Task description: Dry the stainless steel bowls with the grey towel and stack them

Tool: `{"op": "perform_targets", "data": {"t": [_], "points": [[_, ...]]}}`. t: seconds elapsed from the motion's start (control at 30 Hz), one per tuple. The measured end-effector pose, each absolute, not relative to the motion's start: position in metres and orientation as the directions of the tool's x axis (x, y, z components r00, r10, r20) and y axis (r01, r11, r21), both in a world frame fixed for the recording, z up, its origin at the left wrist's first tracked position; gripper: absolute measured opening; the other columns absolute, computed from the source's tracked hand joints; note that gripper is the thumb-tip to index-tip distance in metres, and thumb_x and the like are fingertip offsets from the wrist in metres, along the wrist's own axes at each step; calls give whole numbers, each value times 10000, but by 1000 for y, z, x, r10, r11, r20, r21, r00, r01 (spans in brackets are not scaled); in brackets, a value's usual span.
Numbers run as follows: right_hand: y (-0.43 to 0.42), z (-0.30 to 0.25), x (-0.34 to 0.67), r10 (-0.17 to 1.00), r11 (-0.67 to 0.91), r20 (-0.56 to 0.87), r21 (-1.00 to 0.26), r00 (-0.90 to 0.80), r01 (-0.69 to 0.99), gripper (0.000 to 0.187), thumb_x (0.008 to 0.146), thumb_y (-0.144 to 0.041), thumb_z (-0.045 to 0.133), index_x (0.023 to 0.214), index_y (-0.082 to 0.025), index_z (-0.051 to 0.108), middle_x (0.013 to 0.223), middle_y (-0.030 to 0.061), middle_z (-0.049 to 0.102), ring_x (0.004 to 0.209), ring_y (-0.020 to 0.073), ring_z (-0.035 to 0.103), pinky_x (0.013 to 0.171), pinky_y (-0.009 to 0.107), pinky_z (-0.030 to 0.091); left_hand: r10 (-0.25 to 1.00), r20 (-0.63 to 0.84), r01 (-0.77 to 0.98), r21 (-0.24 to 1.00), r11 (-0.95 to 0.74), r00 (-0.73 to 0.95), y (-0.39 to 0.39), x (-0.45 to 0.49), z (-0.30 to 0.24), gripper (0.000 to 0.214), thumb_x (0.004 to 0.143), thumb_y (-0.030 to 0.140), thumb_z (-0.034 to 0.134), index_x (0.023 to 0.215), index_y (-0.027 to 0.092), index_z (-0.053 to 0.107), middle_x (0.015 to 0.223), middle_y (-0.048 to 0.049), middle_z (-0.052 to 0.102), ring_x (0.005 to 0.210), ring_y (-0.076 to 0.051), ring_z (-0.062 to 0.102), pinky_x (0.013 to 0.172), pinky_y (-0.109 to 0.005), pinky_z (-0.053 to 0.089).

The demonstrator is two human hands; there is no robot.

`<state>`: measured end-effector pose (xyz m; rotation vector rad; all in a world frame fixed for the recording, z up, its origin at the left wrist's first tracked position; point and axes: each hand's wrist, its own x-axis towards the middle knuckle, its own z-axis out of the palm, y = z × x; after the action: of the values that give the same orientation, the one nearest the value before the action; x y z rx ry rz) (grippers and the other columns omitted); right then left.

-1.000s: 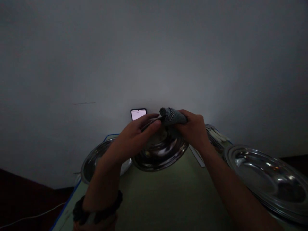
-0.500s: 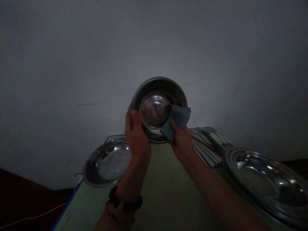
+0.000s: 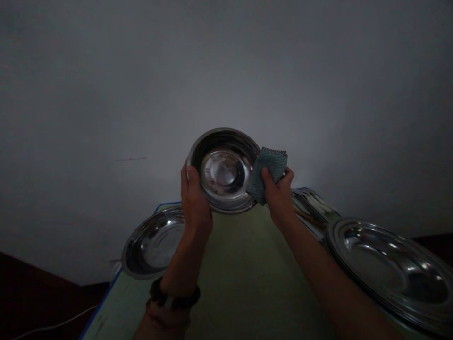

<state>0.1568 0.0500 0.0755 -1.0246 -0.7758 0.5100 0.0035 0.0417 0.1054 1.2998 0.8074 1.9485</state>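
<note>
A round stainless steel bowl [image 3: 226, 172] is held up above the table, its shiny inside tilted toward me. My left hand [image 3: 195, 200] grips the bowl's left side, thumb over the rim and fingers behind. In my right hand [image 3: 279, 193] is a folded grey-green cloth [image 3: 268, 172], pinched with the thumb on its near face. The cloth lies against the bowl's right rim. Fingers of the right hand are partly hidden behind the cloth.
A steel basin [image 3: 155, 245] rests at the table's left. Stacked wide steel plates [image 3: 389, 278] stand at the right, with several utensils [image 3: 313, 208] behind them. The pale green table [image 3: 240, 278] has a blue edge and meets a grey wall [image 3: 226, 71].
The cloth has moved from inside the bowl out to its right rim, with my right hand shifting right. The bowl has moved slightly left and down, along with my left hand.
</note>
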Motion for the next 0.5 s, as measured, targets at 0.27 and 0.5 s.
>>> {"op": "perform_targets", "data": {"t": [0.27,0.5], "points": [[48,95,179,816,384,-49,-699,576,-603,182,864,-323,459,968,-234,579,1017,3,667,925,137,631,856,338,512,808,537,-13,831,-556,-242,45,-2,107,420,882,502,503,1232,286,584,1317,-37,580,1259,-227,489,1081,-389,355],[42,99,169,993,113,28,-395,111,-912,337,901,-202,260,872,-207,596,750,20,695,803,163,666,821,388,537,869,448,11,890,-456,-209,53,-9,102,470,869,546,480,1193,221,586,1307,-82,583,1233,-258,506,1058,-426,379]]}}
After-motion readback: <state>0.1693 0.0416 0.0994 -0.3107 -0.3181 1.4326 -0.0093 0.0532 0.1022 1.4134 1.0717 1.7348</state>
